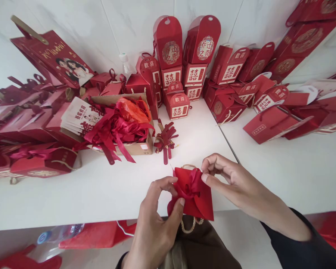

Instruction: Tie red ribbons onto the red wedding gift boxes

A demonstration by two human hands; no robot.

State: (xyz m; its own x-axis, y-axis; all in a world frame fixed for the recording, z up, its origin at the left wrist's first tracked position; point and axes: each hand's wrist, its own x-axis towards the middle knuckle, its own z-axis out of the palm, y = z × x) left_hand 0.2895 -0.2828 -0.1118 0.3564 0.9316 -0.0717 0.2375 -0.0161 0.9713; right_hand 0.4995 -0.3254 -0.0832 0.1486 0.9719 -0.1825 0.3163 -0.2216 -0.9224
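Observation:
A small red gift box (204, 201) with gold cord handles sits at the table's front edge, its top facing me. Tied across that top is a dark red ribbon bow (192, 184). My left hand (161, 216) is at the bow's left side, thumb and fingers closed on its loop. At the upper right of the box, my right hand (226, 177) pinches the other side of the ribbon between thumb and forefinger. The pinched parts are mostly covered by my fingertips.
Beyond the box lies a pile of dark red strips (166, 140). A cardboard box (141, 147) holds ribbons and an orange-red plastic bag. Red gift boxes (180, 106) stand along the wall and on both sides. A plastic bottle (60, 233) lies under the tabletop.

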